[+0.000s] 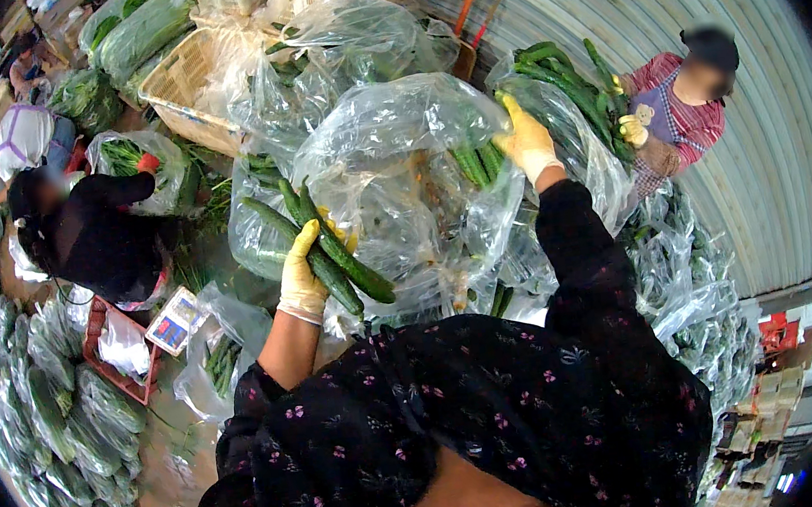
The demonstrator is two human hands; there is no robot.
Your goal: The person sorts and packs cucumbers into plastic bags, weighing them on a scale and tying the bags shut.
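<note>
The left grip [302, 272] is holding cucumbers [338, 251] over the left side of the clear bag [389, 181], ends slanting toward the lower right; the right grip [527, 138] is holding its right edge.

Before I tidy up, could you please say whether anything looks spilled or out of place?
Loose green stalks lie strewn beside the co-worker in black, outside any bag; cucumbers in the left hand look sound.

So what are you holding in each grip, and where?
Left grip: green cucumbers, around their middles. Right grip: seemingly the clear plastic bag, by its edge.
</note>
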